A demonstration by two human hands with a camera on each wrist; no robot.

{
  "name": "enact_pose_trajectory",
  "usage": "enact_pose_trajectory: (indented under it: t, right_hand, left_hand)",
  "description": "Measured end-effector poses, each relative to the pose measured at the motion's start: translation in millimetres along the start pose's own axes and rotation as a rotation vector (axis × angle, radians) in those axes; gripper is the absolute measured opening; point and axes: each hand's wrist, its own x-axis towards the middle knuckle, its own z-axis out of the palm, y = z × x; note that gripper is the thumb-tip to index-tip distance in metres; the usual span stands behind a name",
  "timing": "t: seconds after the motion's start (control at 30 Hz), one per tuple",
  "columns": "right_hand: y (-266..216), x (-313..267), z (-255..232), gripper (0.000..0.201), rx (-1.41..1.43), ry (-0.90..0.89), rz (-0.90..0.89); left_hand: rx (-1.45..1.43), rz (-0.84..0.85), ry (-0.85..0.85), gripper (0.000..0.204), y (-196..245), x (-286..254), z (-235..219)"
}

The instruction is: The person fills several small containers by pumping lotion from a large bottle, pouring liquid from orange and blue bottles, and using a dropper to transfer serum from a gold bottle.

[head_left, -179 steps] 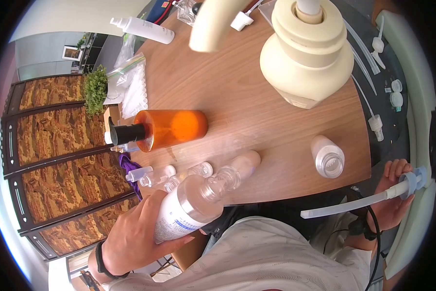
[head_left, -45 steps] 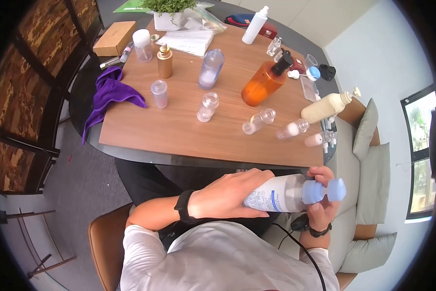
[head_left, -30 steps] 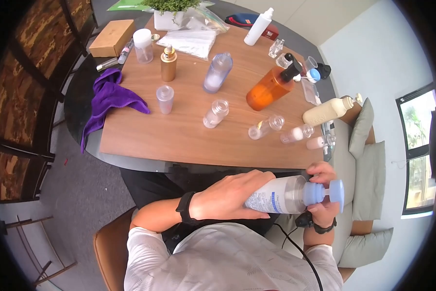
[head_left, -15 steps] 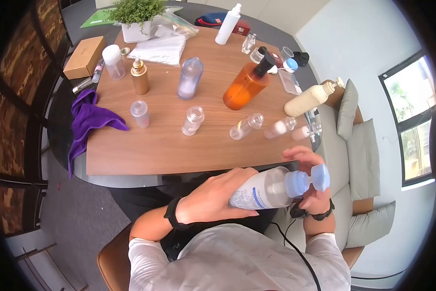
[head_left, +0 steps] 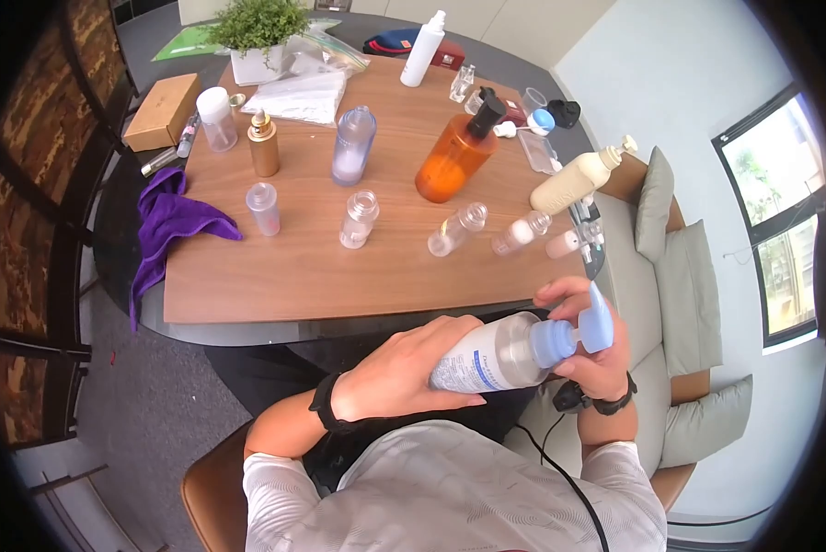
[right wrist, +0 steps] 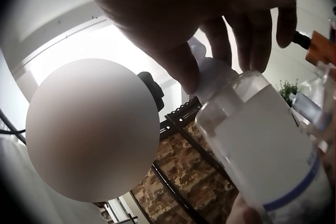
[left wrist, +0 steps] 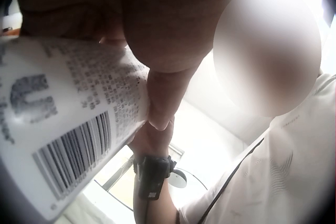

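A clear pump bottle (head_left: 488, 359) with a white and blue label lies tilted above the lap, its neck toward the right. My left hand (head_left: 396, 375) grips it round the lower body; the barcode side of the bottle (left wrist: 63, 129) fills much of the left wrist view. On its neck sits a light blue pump head (head_left: 553, 343), with the nozzle pointing up toward the table. My right hand (head_left: 606, 363) pinches the pump's collar (right wrist: 214, 79) between thumb and fingers. In the right wrist view the thumb is on one side and the fingertips reach the bottle's shoulder.
Several small uncapped bottles stand along the table's (head_left: 275, 294) near side. Behind are an amber pump bottle (head_left: 454, 161), a cream pump bottle (head_left: 574, 182) and a gold dropper bottle (head_left: 263, 147). A purple cloth (head_left: 178, 225) hangs over the left edge. A grey sofa (head_left: 629, 276) stands right.
Six seconds ago the pump, with its tube, was out of the bottle in the right hand; now it sits on the neck. Over the last second its nozzle has turned to point up.
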Motion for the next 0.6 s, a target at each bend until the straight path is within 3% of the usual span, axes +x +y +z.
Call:
enact_pose_trajectory:
  t: [0.03, 0.13, 0.23, 0.27, 0.37, 0.47, 0.6]
  right_hand:
    - [1, -1, -1, 0.064, -0.059, -0.007, -0.027]
    - [0, 1, 9, 0.054, 0.172, 0.048, -0.087]
    - [-6, -6, 3, 0.058, 0.174, 0.001, 0.040]
    - [1, -6, -5, 0.060, 0.085, -0.073, -0.028]
    - [4, -2, -7, 0.058, -0.021, -0.018, -0.088]
    - [1, 4, 1, 0.049, 0.292, 0.058, -0.032]
    - [16, 5, -14, 0.050, 0.142, -0.022, -0.027]
  left_hand:
    - [0.006, 0.007, 0.007, 0.075, 1, 0, 1]
    - [0.014, 0.013, 0.015, 0.074, 5, 0, 4]
    - [0.010, -0.002, 0.010, 0.075, 8, 1, 4]
    - [0.018, -0.001, 0.010, 0.075, 9, 2, 5]
    - [0.041, -0.002, 0.023, 0.076, 8, 5, 8]
    - [0.052, -0.024, 0.025, 0.077, 6, 9, 8]
    - [0.055, -0.064, 0.020, 0.077, 0, 16, 7]
